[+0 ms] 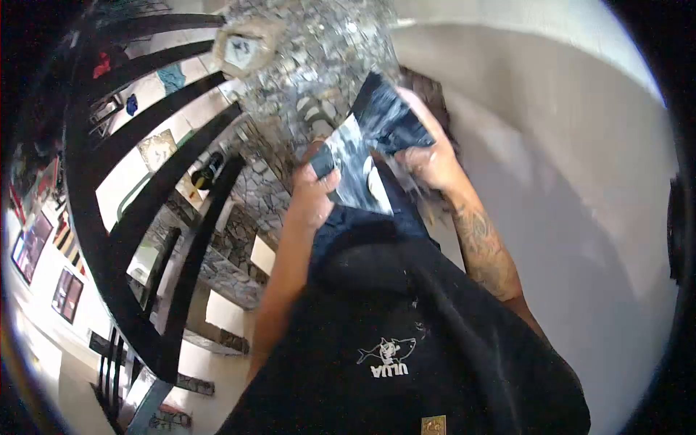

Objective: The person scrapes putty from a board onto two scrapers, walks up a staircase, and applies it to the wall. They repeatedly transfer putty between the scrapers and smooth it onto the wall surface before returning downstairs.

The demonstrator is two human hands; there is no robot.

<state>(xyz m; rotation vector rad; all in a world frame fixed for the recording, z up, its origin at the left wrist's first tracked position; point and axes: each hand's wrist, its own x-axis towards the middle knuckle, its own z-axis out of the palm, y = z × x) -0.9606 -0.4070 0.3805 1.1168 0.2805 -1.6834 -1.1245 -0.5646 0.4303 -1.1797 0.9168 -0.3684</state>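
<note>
In front of my body I hold two wide putty knives smeared with white paste. My left hand (316, 194) is closed on the left putty knife (353, 165), thumb over its edge; its blade carries a thick white smear. The fingers of my right hand (428, 161) wrap round the right putty knife (388, 109), a dark blade with thinner white streaks. The two blades overlap where they meet in this view. Whitish residue coats my fingers.
A black stair railing (163, 348) runs along the left, above a lower floor. Stone-chip steps (319, 51) lie below me, with a tan-rimmed container (243, 51) of something white on them. A smooth pale wall (551, 188) curves along the right.
</note>
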